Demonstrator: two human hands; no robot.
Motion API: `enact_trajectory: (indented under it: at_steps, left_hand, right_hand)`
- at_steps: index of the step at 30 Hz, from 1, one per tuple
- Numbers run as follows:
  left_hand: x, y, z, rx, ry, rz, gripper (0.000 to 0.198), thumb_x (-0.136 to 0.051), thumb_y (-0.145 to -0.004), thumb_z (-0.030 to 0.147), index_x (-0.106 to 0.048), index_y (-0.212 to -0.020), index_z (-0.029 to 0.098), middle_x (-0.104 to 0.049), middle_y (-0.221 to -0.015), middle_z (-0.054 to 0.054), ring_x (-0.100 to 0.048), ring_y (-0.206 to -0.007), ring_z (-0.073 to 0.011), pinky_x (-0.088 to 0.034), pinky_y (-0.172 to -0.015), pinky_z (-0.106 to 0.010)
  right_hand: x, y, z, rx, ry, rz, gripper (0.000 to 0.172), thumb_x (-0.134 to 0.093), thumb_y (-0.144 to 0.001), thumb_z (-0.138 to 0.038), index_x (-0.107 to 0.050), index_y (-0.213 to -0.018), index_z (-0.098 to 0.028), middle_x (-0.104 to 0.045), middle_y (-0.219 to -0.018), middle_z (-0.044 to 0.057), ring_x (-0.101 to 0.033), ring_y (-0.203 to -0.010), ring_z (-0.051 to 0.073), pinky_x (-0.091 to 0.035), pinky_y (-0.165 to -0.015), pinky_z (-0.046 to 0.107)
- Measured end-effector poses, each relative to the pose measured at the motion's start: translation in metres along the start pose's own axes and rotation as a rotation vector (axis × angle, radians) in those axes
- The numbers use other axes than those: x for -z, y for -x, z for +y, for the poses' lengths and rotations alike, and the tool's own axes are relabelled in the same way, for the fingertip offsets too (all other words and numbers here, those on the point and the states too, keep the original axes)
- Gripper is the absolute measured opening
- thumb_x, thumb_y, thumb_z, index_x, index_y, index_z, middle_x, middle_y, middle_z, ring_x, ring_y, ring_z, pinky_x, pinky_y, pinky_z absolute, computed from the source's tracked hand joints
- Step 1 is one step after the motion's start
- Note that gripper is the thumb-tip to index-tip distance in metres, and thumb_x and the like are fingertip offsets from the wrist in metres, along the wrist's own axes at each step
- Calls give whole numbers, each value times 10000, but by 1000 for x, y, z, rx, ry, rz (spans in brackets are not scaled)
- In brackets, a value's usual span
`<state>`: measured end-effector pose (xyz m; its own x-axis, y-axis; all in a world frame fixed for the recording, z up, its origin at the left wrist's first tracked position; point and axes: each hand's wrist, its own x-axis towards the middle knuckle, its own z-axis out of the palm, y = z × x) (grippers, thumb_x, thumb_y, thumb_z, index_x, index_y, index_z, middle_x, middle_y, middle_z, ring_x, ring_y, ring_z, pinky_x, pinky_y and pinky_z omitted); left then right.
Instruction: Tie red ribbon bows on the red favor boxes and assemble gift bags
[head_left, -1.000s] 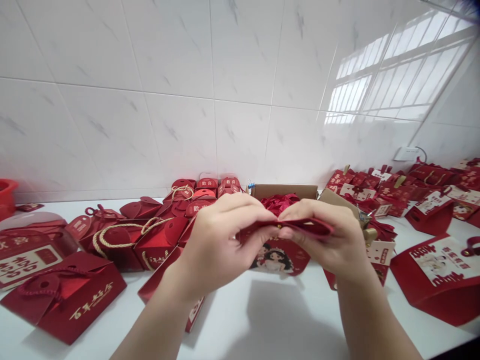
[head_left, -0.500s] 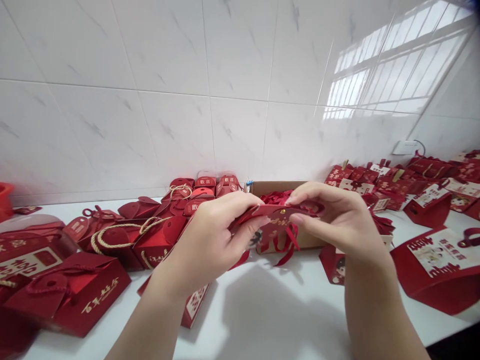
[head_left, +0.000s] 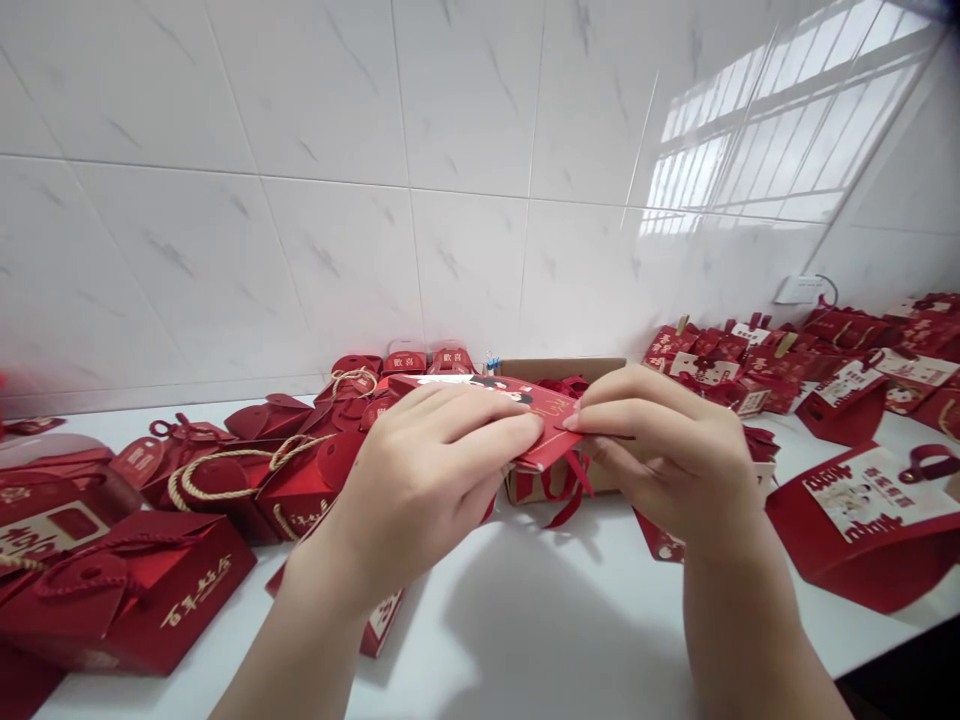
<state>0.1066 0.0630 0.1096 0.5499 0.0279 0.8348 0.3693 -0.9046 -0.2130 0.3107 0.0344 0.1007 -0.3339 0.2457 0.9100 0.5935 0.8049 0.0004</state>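
Above the white table I hold a red paper gift box [head_left: 553,447], printed with a cartoon figure and gold lettering. My left hand [head_left: 442,450] is closed round its left side, fingers over the top; the thumb is hidden. My right hand [head_left: 667,440] pinches the box's right corner between fingers and thumb. Behind the box stands an open cardboard carton [head_left: 577,366] with dark red ribbons [head_left: 561,505] hanging over its front. Another red box [head_left: 382,625] lies partly hidden under my left forearm.
Red boxes with rope handles [head_left: 225,475] crowd the left side, one with gold lettering [head_left: 161,590] nearest. More red boxes [head_left: 844,400] fill the right, including a large one with a white label [head_left: 855,505]. A tiled wall [head_left: 465,250] with a socket [head_left: 801,290] rises behind.
The box has turned from nearly edge-on, so its printed face now shows on top. My left fingers now lie over that face, and my right hand has shifted its pinch at the corner.
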Motion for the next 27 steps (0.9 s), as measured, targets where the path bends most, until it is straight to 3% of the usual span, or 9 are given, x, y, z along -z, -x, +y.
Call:
enact_trajectory:
  at_steps: [8, 20, 27]
  left_hand:
    - [1, -3, -1, -8, -21, 59, 185, -514, -829, 45, -627, -866, 188, -709, -882, -41, -652, -845, -174, -526, -716, -332]
    - [-1, -2, -6, -26, -37, 76, 207, -574, -788, 28, -627, -908, 189, -710, -887, -45, -652, -827, -191, -530, -694, -366]
    - [0, -2, -8, -10, -39, 48, 233, -566, -804, 61, -609, -935, 249, -708, -911, -13, -652, -893, -204, -533, -765, -407]
  right_hand:
    - [-6, -3, 0, 56, 151, 143, 155, -621, -774, -70, -622, -746, -222, -637, -700, -29, -612, -684, 118, -357, -944, 441]
    - [-12, -3, 5, 56, 51, 133, 151, -607, -769, -81, -601, -841, -214, -652, -815, 22, -618, -789, 165, -462, -734, 340]
    - [-10, -2, 1, -15, 139, 101, 172, -573, -812, -85, -606, -781, -251, -649, -757, -34, -609, -714, 121, -363, -952, 390]
